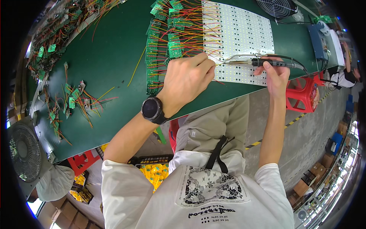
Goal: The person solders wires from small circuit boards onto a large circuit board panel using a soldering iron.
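White dotted sheet point(244, 42) lies on the green table point(110, 45), many wires point(190, 41) already reaching it from boards point(151, 65); loose boards point(72, 102) seem left to do. The right hand point(277, 76) clamps its fingers on a soldering iron point(259, 62); the left hand point(187, 78) hides its fingertips, grip unclear.

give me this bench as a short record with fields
left hand: bent over the sheet's left edge; grip hidden
right hand: holding a soldering iron, tip toward left hand
sheet: white, dotted
boards: green, left of sheet
wires: red and yellow, reaching onto sheet
table: green
stool: red, at right
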`<move>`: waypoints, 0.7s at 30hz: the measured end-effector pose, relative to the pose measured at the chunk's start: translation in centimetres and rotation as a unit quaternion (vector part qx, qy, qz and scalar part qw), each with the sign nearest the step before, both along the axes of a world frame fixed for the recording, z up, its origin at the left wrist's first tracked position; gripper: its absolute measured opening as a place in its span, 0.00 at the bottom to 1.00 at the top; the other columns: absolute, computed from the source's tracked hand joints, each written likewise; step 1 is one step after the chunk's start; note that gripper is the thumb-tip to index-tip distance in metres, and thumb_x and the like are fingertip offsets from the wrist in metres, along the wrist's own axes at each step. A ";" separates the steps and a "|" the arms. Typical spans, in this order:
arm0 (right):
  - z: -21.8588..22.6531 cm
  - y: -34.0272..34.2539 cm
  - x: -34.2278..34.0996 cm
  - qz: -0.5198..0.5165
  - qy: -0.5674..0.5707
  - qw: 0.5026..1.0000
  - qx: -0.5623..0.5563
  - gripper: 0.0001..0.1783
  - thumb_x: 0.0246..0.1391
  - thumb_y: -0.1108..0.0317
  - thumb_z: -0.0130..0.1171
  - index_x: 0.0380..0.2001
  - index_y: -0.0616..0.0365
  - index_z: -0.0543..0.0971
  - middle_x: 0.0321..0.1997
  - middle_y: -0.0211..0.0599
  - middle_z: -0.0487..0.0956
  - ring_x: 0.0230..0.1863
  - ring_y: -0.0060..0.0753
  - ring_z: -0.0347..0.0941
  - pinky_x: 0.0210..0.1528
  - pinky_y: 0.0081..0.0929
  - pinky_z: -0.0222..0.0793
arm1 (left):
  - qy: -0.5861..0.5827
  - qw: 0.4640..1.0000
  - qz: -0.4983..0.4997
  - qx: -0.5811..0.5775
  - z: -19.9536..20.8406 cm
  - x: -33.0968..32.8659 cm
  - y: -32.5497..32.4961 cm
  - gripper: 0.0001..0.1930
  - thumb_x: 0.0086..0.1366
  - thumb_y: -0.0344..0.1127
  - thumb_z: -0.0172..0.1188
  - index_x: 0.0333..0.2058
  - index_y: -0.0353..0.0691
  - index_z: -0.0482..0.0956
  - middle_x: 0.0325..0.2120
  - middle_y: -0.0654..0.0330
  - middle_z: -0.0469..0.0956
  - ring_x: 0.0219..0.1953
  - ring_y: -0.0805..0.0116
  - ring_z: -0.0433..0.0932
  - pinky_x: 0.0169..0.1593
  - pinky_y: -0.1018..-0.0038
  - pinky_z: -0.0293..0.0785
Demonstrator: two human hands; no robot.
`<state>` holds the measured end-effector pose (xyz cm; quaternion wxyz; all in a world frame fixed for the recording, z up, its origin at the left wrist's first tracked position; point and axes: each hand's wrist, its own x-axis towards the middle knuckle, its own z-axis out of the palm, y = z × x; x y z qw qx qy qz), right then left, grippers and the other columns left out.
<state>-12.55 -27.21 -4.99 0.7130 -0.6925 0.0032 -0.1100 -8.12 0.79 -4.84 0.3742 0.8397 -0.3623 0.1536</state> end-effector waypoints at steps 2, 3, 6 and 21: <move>0.0 -0.1 0.0 -0.005 -0.004 1.000 0.017 0.12 0.54 0.77 0.61 0.40 0.73 0.76 0.28 0.45 0.80 0.24 0.35 0.78 0.29 0.28 0.74 | 0.000 1.000 0.004 0.003 0.0 0.0 0.0 0.02 0.52 0.27 0.63 0.26 0.40 0.79 0.20 0.63 0.74 0.19 0.63 0.75 0.21 0.71 0.69; 0.0 -0.1 0.1 -0.009 -0.008 0.999 0.033 0.12 0.54 0.77 0.61 0.40 0.73 0.76 0.28 0.45 0.80 0.24 0.35 0.78 0.29 0.28 0.74 | 0.002 1.000 0.000 0.005 0.0 0.0 0.0 0.02 0.52 0.27 0.63 0.26 0.40 0.80 0.20 0.63 0.74 0.19 0.63 0.75 0.21 0.71 0.70; -0.2 -0.6 0.1 0.002 -0.009 1.000 0.027 0.12 0.54 0.76 0.61 0.40 0.72 0.76 0.28 0.46 0.80 0.23 0.35 0.78 0.29 0.29 0.73 | -0.002 1.000 0.002 0.006 0.1 0.0 0.0 0.03 0.53 0.28 0.64 0.28 0.40 0.80 0.22 0.63 0.75 0.20 0.63 0.76 0.22 0.71 0.71; 0.1 0.0 0.0 -0.007 -0.002 0.999 0.046 0.10 0.54 0.77 0.60 0.39 0.71 0.77 0.28 0.45 0.80 0.23 0.33 0.77 0.27 0.27 0.71 | 0.009 0.978 -0.198 0.065 2.1 0.6 1.0 0.06 0.61 0.35 0.61 0.30 0.39 0.77 0.25 0.61 0.72 0.24 0.59 0.76 0.27 0.67 0.72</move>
